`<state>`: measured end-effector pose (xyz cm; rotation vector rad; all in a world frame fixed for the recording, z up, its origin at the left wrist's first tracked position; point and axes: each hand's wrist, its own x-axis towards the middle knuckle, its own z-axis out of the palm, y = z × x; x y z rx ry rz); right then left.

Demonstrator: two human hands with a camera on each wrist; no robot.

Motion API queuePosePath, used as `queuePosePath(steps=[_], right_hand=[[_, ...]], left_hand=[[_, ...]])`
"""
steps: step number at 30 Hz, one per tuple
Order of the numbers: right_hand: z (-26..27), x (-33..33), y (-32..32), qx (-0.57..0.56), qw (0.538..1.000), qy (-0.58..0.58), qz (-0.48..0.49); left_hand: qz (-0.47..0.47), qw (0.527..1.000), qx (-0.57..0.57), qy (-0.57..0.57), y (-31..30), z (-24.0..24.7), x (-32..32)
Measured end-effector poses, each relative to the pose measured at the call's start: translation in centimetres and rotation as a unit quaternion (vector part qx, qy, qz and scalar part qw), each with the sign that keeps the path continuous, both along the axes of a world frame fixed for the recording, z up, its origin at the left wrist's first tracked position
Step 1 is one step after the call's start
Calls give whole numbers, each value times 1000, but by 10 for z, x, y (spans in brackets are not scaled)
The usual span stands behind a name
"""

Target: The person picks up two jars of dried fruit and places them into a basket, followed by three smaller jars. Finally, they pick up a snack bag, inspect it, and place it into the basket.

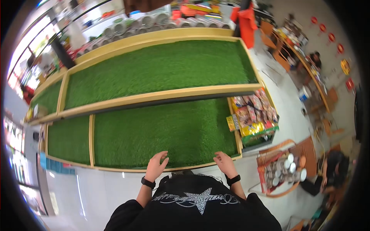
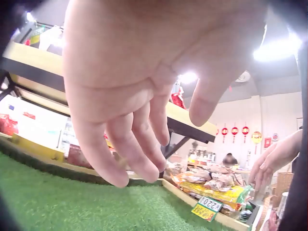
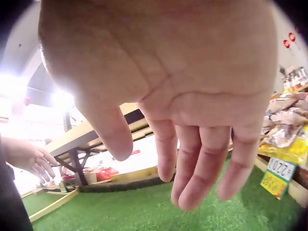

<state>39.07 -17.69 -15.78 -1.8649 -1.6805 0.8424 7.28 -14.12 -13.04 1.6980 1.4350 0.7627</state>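
Note:
Both hands hover over the front edge of a wooden display shelf lined with green artificial turf (image 1: 165, 131). My left hand (image 1: 157, 163) holds nothing; its fingers hang loosely bent in the left wrist view, thumb apart. To its right, my right hand (image 1: 225, 163) is likewise bare, with relaxed fingers pointing down over the turf in the right wrist view. Nearest the right hand is the shelf's right end, where packaged snack bags (image 1: 254, 109) are heaped beside a price card (image 1: 232, 122) marked 220.
An upper turf-lined tier (image 1: 162, 69) overhangs the back of the lower one. A wooden divider (image 1: 91, 140) splits the lower tier on the left. Several jars stand on a chair (image 1: 285, 169) at right, near a seated person. A blue crate (image 1: 58, 164) sits at lower left.

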Motion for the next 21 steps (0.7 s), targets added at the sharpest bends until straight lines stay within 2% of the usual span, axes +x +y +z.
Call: queuePosePath(steps=[4, 9, 12, 15, 21], right_hand=[[-4, -17, -30, -16, 995, 16, -97], [-10, -40, -60, -55, 990, 22, -131], [-11, -49, -59, -61, 985, 34, -155], [-8, -45, -54, -29, 988, 18, -150], [5, -18, -35, -33, 984, 32, -170]], left_hand=[[-89, 996, -2, 12, 36, -1, 5], [-166, 985, -1, 35, 47, -6, 12], [-181, 983, -29, -2, 45, -17, 13], [-202, 978, -49, 21, 47, -20, 15], [-204, 977, -48, 32, 64, -17, 31]])
